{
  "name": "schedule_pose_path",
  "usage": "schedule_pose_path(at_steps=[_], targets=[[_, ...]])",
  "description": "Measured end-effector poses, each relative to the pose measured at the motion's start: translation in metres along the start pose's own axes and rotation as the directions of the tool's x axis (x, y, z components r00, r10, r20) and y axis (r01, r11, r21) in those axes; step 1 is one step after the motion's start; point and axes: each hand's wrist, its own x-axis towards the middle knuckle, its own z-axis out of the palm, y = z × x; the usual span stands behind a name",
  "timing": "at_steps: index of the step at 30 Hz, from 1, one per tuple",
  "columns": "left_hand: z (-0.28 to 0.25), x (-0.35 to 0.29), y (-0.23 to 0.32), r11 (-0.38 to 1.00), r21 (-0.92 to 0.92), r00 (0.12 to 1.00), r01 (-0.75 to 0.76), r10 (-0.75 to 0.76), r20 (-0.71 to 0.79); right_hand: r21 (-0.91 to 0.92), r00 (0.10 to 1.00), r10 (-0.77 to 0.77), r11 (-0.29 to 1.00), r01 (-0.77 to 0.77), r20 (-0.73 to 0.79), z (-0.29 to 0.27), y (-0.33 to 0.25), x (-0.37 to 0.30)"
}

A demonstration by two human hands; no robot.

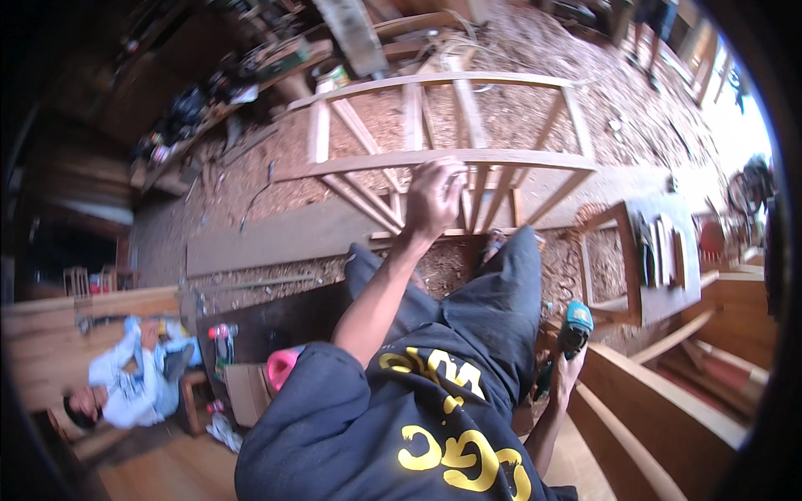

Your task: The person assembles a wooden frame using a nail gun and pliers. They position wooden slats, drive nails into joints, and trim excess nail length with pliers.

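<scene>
left hand (433,196): arm outstretched, gripping wooden frame (501,159) rail | right hand (566,371): lowered at side, clasping teal power tool (575,326)

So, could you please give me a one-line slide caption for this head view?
Left hand grips a rail of the pale wooden frame; right hand holds a teal power tool low beside the leg.

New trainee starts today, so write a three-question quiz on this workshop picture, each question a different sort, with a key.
1. True or false: the left hand grips a rail of the wooden frame.
2. The right hand holds: A) a hammer, B) a teal and black power tool, C) nothing.
3. What covers the floor beyond the frame?

Key: 1 true. 2 B. 3 Sawdust and wood shavings.
</scene>
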Motion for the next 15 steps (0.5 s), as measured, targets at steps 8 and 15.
schedule_pose_path(at_steps=[8,15], targets=[[-0.020,-0.128,-0.049,0.933,0.027,0.922,0.358,-0.358,0.147,-0.111,0.998,-0.006,0.994,0.012,0.061,-0.010,0.099,0.003],[-0.007,-0.257,-0.051,0.760,0.403,0.293,0.509,-0.594,0.749,-0.005,0.956,0.220,0.975,-0.223,0.194,0.022,0.041,-0.002]])
